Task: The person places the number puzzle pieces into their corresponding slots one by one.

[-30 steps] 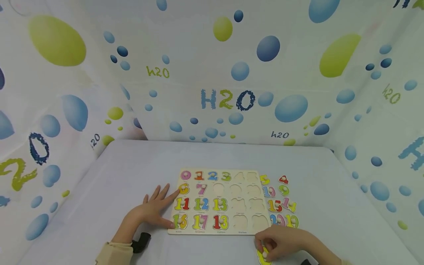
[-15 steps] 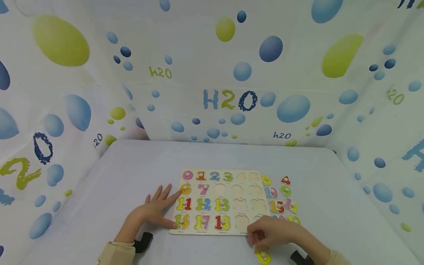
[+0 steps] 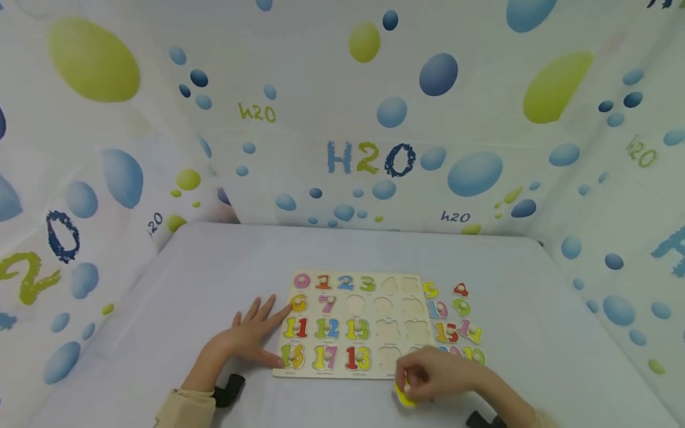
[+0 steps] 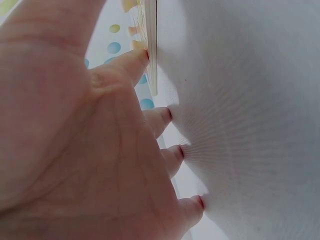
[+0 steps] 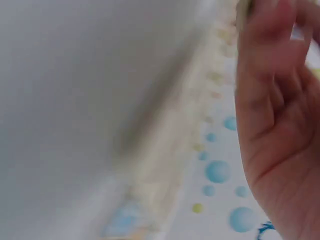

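Observation:
A wooden number puzzle board [image 3: 398, 333] lies on the white table, with numbers filling its left columns and several empty cut-outs on its right side. My left hand [image 3: 250, 336] lies flat with spread fingers against the board's left edge [image 4: 151, 55]; the fingertips [image 4: 170, 114] press the table. My right hand [image 3: 436, 374] is at the board's near right corner and pinches a yellow number piece [image 3: 402, 396] by its peg, just off the front edge. In the blurred right wrist view the curled fingers [image 5: 265, 65] show above the board's edge.
Loose number pieces lie right of the board: a yellow 5 [image 3: 430, 290], a red 4 [image 3: 461, 290], a 15 [image 3: 445, 333] and others. Bubble-patterned cloth walls [image 3: 369, 160] enclose the table [image 3: 214, 267] on three sides. A dark strap piece [image 3: 229, 387] sits by my left wrist.
My right hand has moved left and forward with the yellow piece, from the table's near edge up to the board's front right corner. The left hand has stayed put.

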`<state>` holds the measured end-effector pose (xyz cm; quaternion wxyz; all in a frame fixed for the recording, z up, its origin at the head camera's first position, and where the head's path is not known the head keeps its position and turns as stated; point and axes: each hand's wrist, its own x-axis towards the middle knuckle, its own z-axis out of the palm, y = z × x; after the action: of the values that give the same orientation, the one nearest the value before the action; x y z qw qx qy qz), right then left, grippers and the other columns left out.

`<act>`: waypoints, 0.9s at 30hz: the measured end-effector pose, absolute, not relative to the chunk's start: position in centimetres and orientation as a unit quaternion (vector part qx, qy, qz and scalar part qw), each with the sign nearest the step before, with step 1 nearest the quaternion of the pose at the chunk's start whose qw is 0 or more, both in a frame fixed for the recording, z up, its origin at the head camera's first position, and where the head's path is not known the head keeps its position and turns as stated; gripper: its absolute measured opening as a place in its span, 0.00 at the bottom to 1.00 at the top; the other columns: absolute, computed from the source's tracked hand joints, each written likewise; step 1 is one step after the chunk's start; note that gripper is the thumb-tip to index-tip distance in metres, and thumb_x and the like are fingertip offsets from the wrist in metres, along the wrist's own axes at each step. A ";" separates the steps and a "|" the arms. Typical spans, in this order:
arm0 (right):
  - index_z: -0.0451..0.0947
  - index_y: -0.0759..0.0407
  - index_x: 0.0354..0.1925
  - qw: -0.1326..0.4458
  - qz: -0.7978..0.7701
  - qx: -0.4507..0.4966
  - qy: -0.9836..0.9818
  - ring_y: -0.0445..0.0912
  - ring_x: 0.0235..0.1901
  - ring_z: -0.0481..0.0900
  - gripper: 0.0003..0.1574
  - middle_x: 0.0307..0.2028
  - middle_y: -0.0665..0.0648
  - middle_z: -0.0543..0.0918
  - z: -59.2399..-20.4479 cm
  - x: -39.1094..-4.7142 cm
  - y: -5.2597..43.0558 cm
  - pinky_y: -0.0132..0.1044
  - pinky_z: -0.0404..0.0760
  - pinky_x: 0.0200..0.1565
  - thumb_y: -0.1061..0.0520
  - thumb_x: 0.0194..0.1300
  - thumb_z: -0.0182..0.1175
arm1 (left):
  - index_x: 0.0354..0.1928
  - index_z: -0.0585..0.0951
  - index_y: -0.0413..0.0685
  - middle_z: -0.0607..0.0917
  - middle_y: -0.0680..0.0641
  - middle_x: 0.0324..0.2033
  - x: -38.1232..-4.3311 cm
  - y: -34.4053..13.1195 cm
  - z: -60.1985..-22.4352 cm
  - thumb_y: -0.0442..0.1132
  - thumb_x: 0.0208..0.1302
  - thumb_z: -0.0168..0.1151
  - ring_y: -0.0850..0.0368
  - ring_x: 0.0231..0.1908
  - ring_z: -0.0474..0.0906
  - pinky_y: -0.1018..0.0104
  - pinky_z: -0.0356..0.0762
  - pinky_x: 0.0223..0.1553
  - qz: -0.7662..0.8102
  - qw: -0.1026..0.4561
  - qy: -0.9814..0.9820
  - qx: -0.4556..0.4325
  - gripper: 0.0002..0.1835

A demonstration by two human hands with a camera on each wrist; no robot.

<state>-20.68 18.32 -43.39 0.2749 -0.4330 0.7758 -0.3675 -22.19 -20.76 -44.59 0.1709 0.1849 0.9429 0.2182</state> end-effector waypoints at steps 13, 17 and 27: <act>0.75 0.59 0.35 0.190 -0.371 -0.313 0.853 0.45 0.17 0.75 0.02 0.16 0.52 0.76 -44.4 -31.5 11.1 0.32 0.72 0.22 0.61 0.63 0.59 | 0.71 0.57 0.50 0.43 0.31 0.69 -22.1 -20.6 -44.7 0.62 0.39 0.73 0.29 0.66 0.30 0.27 0.30 0.54 0.229 0.171 0.940 0.186 0.58; 0.75 0.58 0.33 0.188 -0.353 -0.291 0.869 0.42 0.17 0.76 0.02 0.17 0.50 0.76 -44.9 -32.0 10.0 0.31 0.72 0.22 0.61 0.62 0.60 | 0.72 0.56 0.50 0.43 0.32 0.69 -22.1 -20.6 -44.8 0.62 0.39 0.73 0.29 0.66 0.30 0.27 0.30 0.55 0.228 0.172 0.941 0.182 0.58; 0.74 0.61 0.34 0.189 -0.328 -0.291 0.879 0.43 0.17 0.76 0.01 0.17 0.52 0.76 -44.3 -31.7 8.9 0.32 0.74 0.23 0.65 0.62 0.58 | 0.72 0.56 0.50 0.44 0.32 0.69 -22.0 -20.6 -44.6 0.62 0.38 0.74 0.29 0.66 0.31 0.27 0.31 0.55 0.223 0.168 0.943 0.178 0.58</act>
<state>-31.66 8.94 -44.35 0.1889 -0.2908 0.8789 -0.3276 -22.03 -20.59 -44.64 0.1684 0.1784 0.9434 0.2233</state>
